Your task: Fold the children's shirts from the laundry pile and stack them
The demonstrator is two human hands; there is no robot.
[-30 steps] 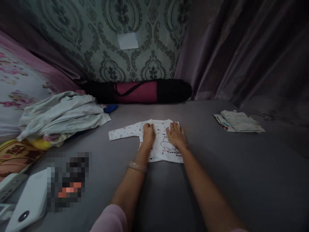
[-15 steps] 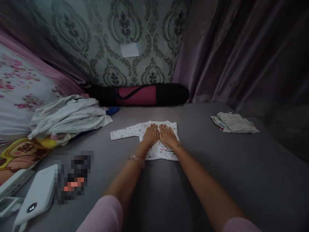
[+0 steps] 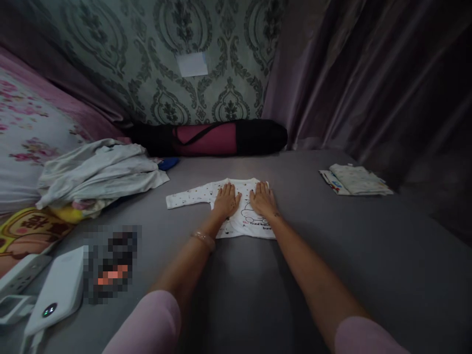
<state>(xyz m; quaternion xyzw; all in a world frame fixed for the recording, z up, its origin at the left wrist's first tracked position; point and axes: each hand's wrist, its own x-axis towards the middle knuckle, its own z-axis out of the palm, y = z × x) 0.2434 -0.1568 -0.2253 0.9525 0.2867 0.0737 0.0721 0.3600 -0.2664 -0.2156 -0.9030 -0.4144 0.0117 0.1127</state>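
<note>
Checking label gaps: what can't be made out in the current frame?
All in head view:
White shirt: print partly covered by left hand and right hand; second sleeve not visible, place unclear.
Shirt lettering: too small to read fully.
Pixelated object: hidden by the mosaic.
Power strip: cut off by left edge.
White cable: cut off by bottom edge.

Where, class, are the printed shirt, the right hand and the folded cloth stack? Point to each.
Printed shirt (image 3: 245,197): head view, middle of its front.
Right hand (image 3: 263,201): head view, back of the hand.
Folded cloth stack (image 3: 363,180): head view, its top surface.
</note>
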